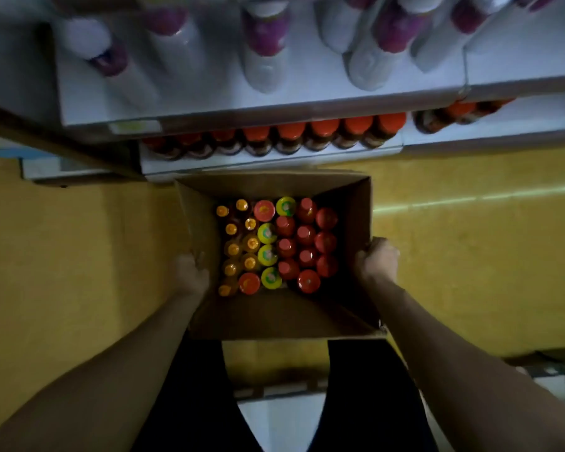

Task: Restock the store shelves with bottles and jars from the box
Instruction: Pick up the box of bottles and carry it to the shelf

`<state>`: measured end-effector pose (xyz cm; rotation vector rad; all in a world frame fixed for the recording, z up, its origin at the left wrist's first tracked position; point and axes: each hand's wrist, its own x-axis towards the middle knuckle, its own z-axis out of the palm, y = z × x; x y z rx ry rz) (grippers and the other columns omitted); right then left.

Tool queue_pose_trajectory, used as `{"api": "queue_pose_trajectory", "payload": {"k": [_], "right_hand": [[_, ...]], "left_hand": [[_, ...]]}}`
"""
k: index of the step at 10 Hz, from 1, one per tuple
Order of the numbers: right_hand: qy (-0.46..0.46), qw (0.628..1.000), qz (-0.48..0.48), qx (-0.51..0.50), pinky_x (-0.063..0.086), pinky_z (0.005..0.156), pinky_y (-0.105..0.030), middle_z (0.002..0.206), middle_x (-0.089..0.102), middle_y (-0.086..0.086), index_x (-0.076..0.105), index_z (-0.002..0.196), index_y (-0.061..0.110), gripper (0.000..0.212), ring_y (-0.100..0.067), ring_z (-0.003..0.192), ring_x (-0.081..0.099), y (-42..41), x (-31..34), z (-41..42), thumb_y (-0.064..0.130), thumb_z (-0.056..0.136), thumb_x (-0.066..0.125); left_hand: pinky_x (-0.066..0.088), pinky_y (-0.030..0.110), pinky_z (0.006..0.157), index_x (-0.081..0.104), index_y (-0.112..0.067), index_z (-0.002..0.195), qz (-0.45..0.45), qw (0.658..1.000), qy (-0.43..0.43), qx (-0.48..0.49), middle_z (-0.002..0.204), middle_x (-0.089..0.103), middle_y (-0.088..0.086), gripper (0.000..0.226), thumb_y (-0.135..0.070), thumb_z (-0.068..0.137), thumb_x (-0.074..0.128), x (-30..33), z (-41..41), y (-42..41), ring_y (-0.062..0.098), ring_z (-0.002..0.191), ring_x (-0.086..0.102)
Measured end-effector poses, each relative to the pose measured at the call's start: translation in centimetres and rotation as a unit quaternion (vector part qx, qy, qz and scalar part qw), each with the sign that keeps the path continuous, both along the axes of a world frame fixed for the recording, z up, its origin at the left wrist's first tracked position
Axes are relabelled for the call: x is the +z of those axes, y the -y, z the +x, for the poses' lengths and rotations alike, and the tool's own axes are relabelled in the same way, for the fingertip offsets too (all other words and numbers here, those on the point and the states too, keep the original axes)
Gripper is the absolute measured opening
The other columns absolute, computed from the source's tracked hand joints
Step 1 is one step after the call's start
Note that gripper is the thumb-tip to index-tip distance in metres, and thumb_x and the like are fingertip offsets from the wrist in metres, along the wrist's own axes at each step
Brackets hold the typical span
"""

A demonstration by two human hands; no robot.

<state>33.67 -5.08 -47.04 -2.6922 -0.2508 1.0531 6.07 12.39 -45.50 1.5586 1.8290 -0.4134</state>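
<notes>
An open cardboard box [274, 318] sits below me, in front of the shelves. It is packed with upright bottles and jars seen from above: orange-capped bottles [232, 247] on the left, yellow-green lids [267, 254] in the middle, red caps [307, 243] on the right. My left hand [191, 274] grips the box's left wall. My right hand [377, 261] grips its right wall. Both arms reach down from the bottom of the view.
A low white shelf [268, 159] just beyond the box holds a row of dark bottles with orange-red caps [290, 133]. The shelf above [307, 102] carries tall white bottles with purple labels [264, 47]. The floor [470, 256] is yellow.
</notes>
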Motion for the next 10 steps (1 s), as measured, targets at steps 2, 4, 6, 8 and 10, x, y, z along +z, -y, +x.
{"api": "queue_pose_trajectory", "payload": {"k": [2, 4, 6, 8, 10], "right_hand": [[-0.007, 0.999, 0.002, 0.043, 0.055, 0.091, -0.049, 0.107, 0.073, -0.032, 0.071, 0.106, -0.009, 0.022, -0.048, 0.104, 0.069, 6.5, -0.9, 12.8, 0.002, 0.089, 0.062], [0.004, 1.0, -0.029, 0.0, 0.056, 0.082, -0.044, 0.102, 0.074, -0.03, 0.072, 0.103, -0.005, 0.021, -0.045, 0.099, 0.07, 12.0, -0.2, 22.0, 0.0, 0.088, 0.059], [0.029, 0.998, -0.038, -0.027, 0.054, 0.088, -0.047, 0.103, 0.073, -0.032, 0.073, 0.104, -0.005, 0.022, -0.048, 0.103, 0.068, 18.1, -1.5, 33.8, 0.004, 0.087, 0.062], [-0.003, 1.0, -0.006, -0.01, 0.058, 0.078, -0.047, 0.095, 0.074, -0.03, 0.073, 0.095, -0.005, 0.018, -0.047, 0.091, 0.072, 24.5, -2.3, 47.0, 0.0, 0.085, 0.059], [-0.007, 1.0, -0.011, 0.013, 0.054, 0.075, -0.041, 0.098, 0.074, -0.031, 0.073, 0.096, -0.007, 0.018, -0.047, 0.092, 0.071, 28.7, -2.0, 58.0, 0.0, 0.087, 0.059]], "left_hand": [[0.042, 0.029, 0.073, 0.073, 0.011, 0.099, 0.029, 1.0, -0.008, 0.001, 0.1, 0.073, 0.027, 0.017, 0.001, 0.095, 0.061, -2.6, 12.6, 6.6, 0.041, 0.094, 0.069], [0.056, 0.035, 0.076, 0.074, 0.009, 0.103, 0.009, 0.999, 0.047, 0.019, 0.102, 0.074, 0.025, 0.018, -0.001, 0.096, 0.061, -4.2, 22.0, 11.7, 0.035, 0.092, 0.07], [0.052, 0.032, 0.068, 0.074, 0.008, 0.096, -0.009, 0.999, 0.047, -0.008, 0.092, 0.073, 0.021, 0.016, 0.003, 0.093, 0.059, -5.6, 34.0, 16.8, 0.039, 0.086, 0.07], [0.044, 0.03, 0.069, 0.071, 0.009, 0.086, 0.034, 0.999, 0.019, 0.0, 0.089, 0.073, 0.025, 0.028, -0.01, 0.102, 0.058, -5.4, 46.9, 23.5, 0.035, 0.081, 0.069], [0.042, 0.026, 0.071, 0.073, 0.009, 0.09, 0.052, 0.998, 0.034, 0.017, 0.09, 0.074, 0.025, 0.028, -0.012, 0.102, 0.059, -4.7, 58.3, 27.9, 0.037, 0.086, 0.07]]}}
